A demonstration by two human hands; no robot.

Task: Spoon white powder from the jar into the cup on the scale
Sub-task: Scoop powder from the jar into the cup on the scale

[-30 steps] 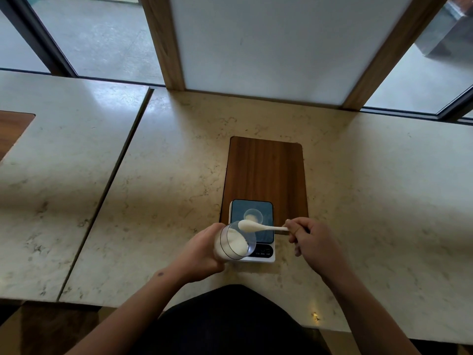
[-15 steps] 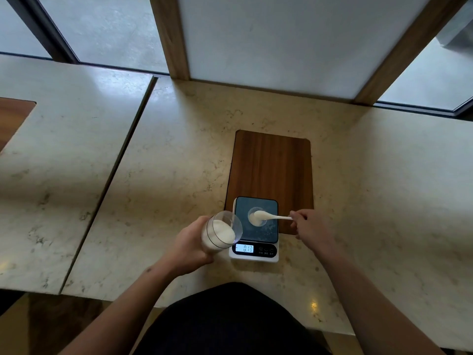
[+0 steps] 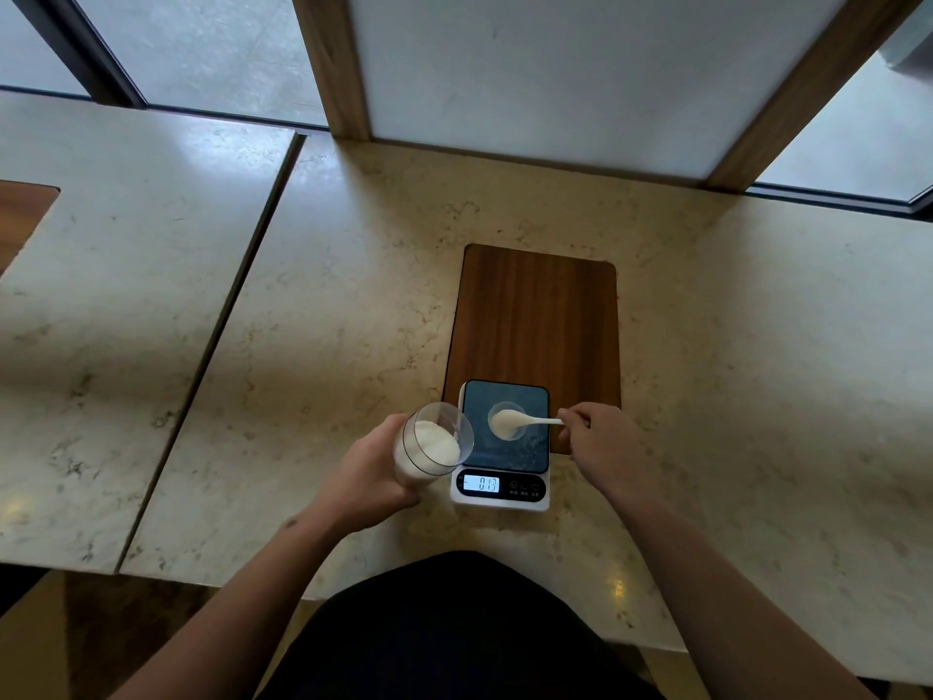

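Observation:
A small digital scale [image 3: 525,490] with a dark platform sits at the near end of a wooden board; its display reads 013. A little clear cup [image 3: 497,412] stands on the platform. My right hand [image 3: 603,442] pinches the handle of a white spoon [image 3: 525,422], whose bowl, heaped with white powder, is over the cup. My left hand [image 3: 371,472] holds a clear jar [image 3: 434,444] of white powder, tilted toward the scale, just left of it.
The wooden board [image 3: 535,315] lies inset in the marble counter [image 3: 328,320]. A seam [image 3: 212,341] splits the counter to the left, and a second wooden inset [image 3: 20,214] shows at the far left. A white panel with wooden posts [image 3: 530,68] rises behind.
The spoon left the jar's mouth and moved right and forward to above the cup. The jar drew slightly left, away from the scale. My head view shifted a little.

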